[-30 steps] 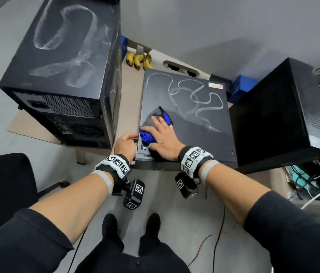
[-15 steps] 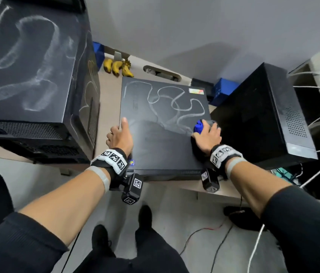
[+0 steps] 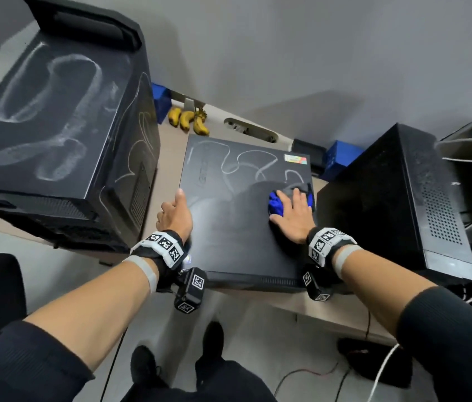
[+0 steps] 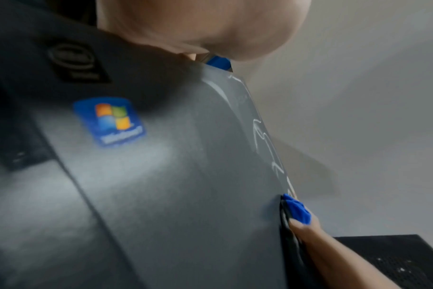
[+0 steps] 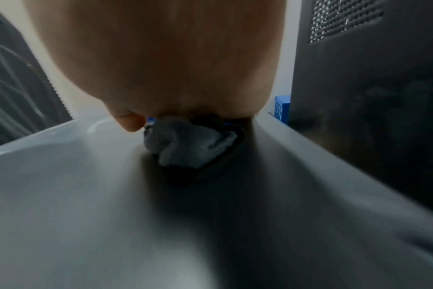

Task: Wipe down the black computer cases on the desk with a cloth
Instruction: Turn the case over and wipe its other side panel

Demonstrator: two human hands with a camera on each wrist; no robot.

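The flat computer case (image 3: 240,216) is lying on its side at the centre of the desk (image 3: 168,158), its broad panel facing up. The right hand (image 3: 293,216) is pressing a blue-and-grey cloth (image 3: 276,206) flat against that panel, toward the 2 o'clock part of it, close to the right edge. The fingers are lying spread and fairly straight over the cloth — nothing is curled round it. From the right wrist view, a grey fold of the cloth (image 5: 188,144) is bunching out from under the palm.

The left hand (image 3: 175,216) is resting on the left edge of the same case, at about 9 o'clock from the cloth, with fingers extended along the rim and the thumb on the top panel; it is bracing rather than gripping. In the left wrist view a Windows sticker (image 4: 109,121) is showing on the near corner of the case, just under the palm.

White chalky squiggles (image 3: 246,163) are covering the far half of the panel, at 12 o'clock from the hands — the near half is looking plain dark.

A tall tower case (image 3: 55,126) with similar white marks is standing at 10 o'clock, and a second black case (image 3: 397,204) is sitting at 3 o'clock, just beside the flat one. Bananas (image 3: 188,120) are lying at 12 o'clock near the wall.
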